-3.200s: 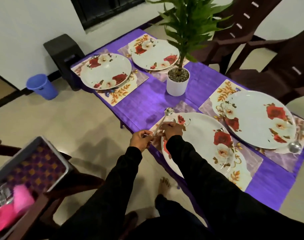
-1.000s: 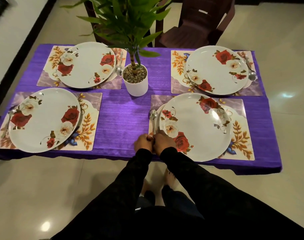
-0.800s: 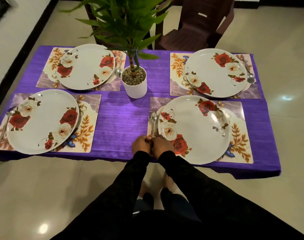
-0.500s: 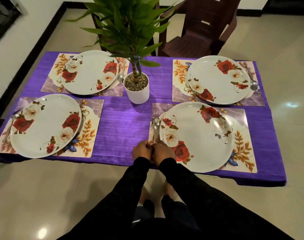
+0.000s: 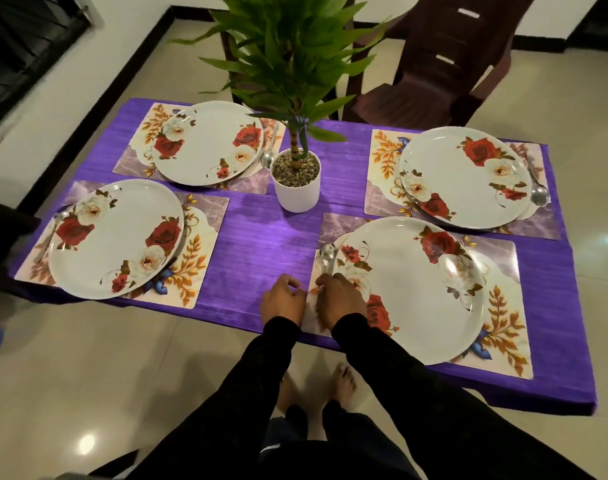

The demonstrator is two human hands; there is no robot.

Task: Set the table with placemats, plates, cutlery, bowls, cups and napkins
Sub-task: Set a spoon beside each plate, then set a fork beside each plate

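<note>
Table (image 5: 261, 237): covered by a purple cloth, four floral placemats laid on it, each with a rose-patterned plate.
Near-right plate (image 5: 413, 289): sits at about 5 o'clock from the plant pot, on the near-right placemat (image 5: 503, 327).
Spoon (image 5: 326, 256): lies on that placemat at the plate's 9 o'clock edge, bowl end pointing away from the person, handle running back under the right hand.
Right hand (image 5: 340, 301): rests over the spoon handle and the plate's near-left rim, fingers curled down; whether they actually pinch the handle, I cannot tell.
Left hand (image 5: 283, 301): just beside the right hand at its 9 o'clock, on the cloth at the placemat's left edge, fingers loosely curled with nothing visible in them.
Near-left plate (image 5: 117, 237): at 8 o'clock from the pot, a spoon partly tucked at its left side.
Far-left plate (image 5: 207, 142): at 10 o'clock, with a spoon (image 5: 268, 157) at its right.
Far-right plate (image 5: 465, 176): at 3 o'clock, a spoon (image 5: 539, 194) on its right.
Plant pot (image 5: 296, 183): white, upright, mid-table.
Chair (image 5: 444, 64): dark brown, beyond the table at 1 o'clock.
</note>
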